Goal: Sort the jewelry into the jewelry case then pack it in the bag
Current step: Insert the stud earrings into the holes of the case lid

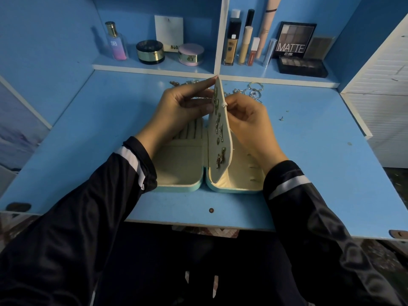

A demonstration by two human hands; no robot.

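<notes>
Pinching from the left, the left hand [181,109] holds the earring panel [223,129] upright, its forefinger stretched along the panel's top edge and its thumb on the near face. The panel stands over the hinge of the open jewelry case [176,189], which lies flat on the blue desk [309,162] between both sleeves. Ring rolls [189,131] fill the case's left half, partly under the left hand. Several earrings [220,159] are pinned in a row down the panel's left face. From the right, the right hand [249,122] grips the same panel, fingers curled behind it and fingertips at a small white loop on its edge; whether they pinch the loop itself or something behind it is hard to tell. Loose jewelry [251,90] lies on the desk just behind the hands, and one small stud [281,118] sits apart, further right. On the shelf behind stand a perfume bottle [116,41], two round compacts [150,51], a row of tubes [245,45] and a matte palette [293,39].
</notes>
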